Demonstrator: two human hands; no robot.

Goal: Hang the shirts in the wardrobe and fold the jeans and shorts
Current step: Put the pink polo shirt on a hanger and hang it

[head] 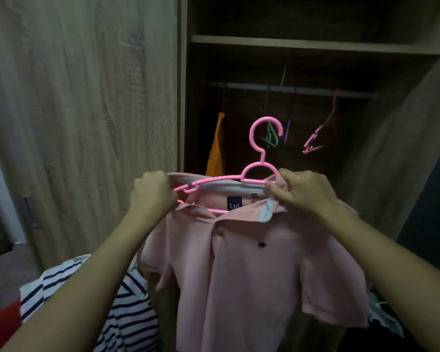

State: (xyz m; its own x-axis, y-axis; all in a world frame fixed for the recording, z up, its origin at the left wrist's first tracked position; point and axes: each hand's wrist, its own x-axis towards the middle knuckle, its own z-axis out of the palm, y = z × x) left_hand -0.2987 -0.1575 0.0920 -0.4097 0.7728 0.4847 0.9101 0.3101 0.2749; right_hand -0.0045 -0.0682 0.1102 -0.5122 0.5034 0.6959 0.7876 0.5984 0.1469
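While both hands grip the collar, the pink polo shirt [252, 275] hangs in front of the open wardrobe [315, 44]. The left hand [154, 193] is clenched on the collar's left end and the arm of the pink hanger [261, 158]; the right hand [302, 191] pinches the collar's right side. The hanger's long axis runs left to right between the fists, its hook upright just above the right hand. The rail [290, 89] lies higher and further in, so the hook must rise and go forward. An orange garment [216, 148] already hangs at the left.
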